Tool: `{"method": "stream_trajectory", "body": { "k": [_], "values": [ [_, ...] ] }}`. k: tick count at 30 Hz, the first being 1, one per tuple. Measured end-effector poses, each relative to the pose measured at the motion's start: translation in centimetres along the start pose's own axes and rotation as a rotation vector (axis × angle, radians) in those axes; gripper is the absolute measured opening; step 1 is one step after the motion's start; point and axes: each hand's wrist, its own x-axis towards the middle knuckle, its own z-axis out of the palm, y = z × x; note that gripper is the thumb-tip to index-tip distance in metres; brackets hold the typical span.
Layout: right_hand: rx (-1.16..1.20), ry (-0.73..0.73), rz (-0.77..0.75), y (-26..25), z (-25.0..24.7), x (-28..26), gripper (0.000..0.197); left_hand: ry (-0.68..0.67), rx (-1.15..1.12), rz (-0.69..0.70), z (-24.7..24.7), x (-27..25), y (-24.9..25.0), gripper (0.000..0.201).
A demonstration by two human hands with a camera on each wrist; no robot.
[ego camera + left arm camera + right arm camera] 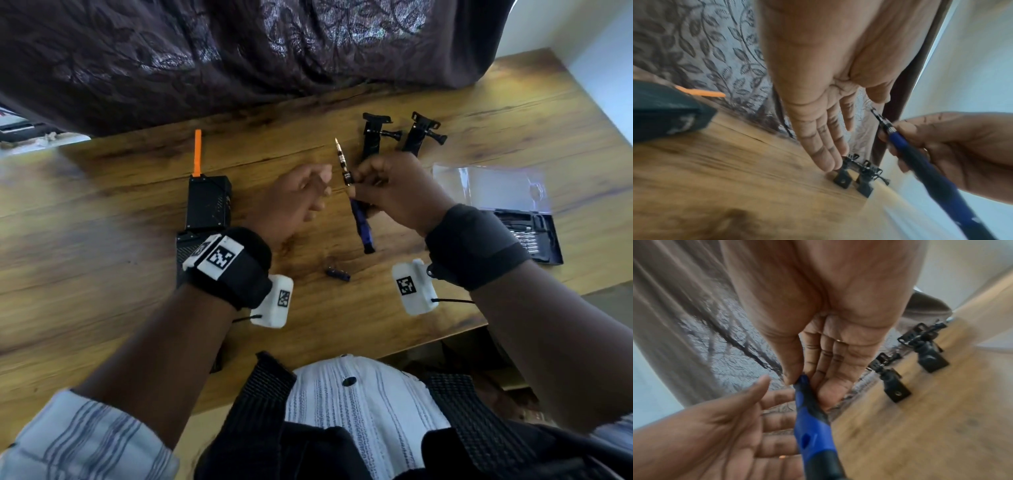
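Over the wooden surface (102, 274), the right hand (397, 192) is pinching a probably light, stiff blue-and-black plastic screwdriver (363, 229) at its collar, the surest hold, while the left hand (294, 202) is keeping its fingers straight and empty.

It looked like a room in a home, used as a small workbench. A wood-grain table (102, 212) stood right against a heavy dark curtain (205, 51) woven with a leaf pattern, with a plain pale wall (609, 51) beside it: household furnishings, not shop fittings. The tools were light hobby kit: an open case of precision bits (534, 236) with its clear lid (486, 185) next to it, a blue-handled screwdriver (361, 222), two black camera mounts (373, 137) and a black box (207, 202) with an orange strap (197, 152).
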Motion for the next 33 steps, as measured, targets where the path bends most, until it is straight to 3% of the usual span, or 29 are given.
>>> {"method": "stream_trajectory", "body": {
  "k": [5,8,14,18,26,29,33],
  "values": [
    [-0.02,0.126,-0.116,-3.1,-0.3,0.9,0.011,-0.037,-0.366,-0.009,1.8,0.4,3.2,0.036],
    [-0.121,0.16,-0.147,-4.0,-0.5,1.1,0.011,0.016,-0.419,0.013,1.5,0.7,3.9,0.038],
    [0.041,0.235,-0.083,-4.5,-0.8,1.7,0.005,0.036,-0.212,0.134,0.5,0.6,2.3,0.031],
    [0.138,0.168,-0.037,-5.4,-0.4,1.3,0.012,-0.012,-0.108,0.166,0.0,-0.2,1.3,0.028],
    [0.316,0.074,0.011,-5.6,0.2,-0.3,0.012,-0.044,-0.109,0.193,-0.9,-1.2,1.1,0.031],
    [0.278,0.049,0.022,-5.3,0.3,-0.9,0.016,-0.104,-0.046,0.188,-1.1,-1.2,0.9,0.028],
    [0.427,0.182,0.107,-4.4,-0.9,-2.0,0.014,-0.156,0.028,0.145,-1.6,-1.7,-0.5,0.034]
  ]
}}
